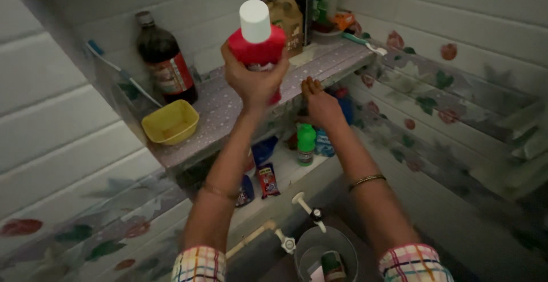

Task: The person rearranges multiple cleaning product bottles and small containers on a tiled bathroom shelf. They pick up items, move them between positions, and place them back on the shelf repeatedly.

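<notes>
Tiled walls with flower patterns are surrounding a narrow upper shelf (228, 108), which is covered with a dotted purple sheet. On it a dark bottle (165, 59) with a red label is standing at the back, and a small yellow tub (170, 122) is sitting near the front edge, probably so that it is easy to reach. A toothbrush (123, 72) is leaning against the wall beside the bottle.

The left hand (254, 79) is holding a red bottle (258, 48) with a white cap up in the air above the shelf; the fingers are wrapping closely around its lower part, so the cap is staying upright. The right hand (321, 104) is reaching down toward the lower shelf (285, 170), where a green bottle (306, 143) and small packets are standing. I cannot tell if this hand is gripping something, because its fingers are hidden. Below, taps (302, 213) and a bucket (325, 253) are showing.
</notes>
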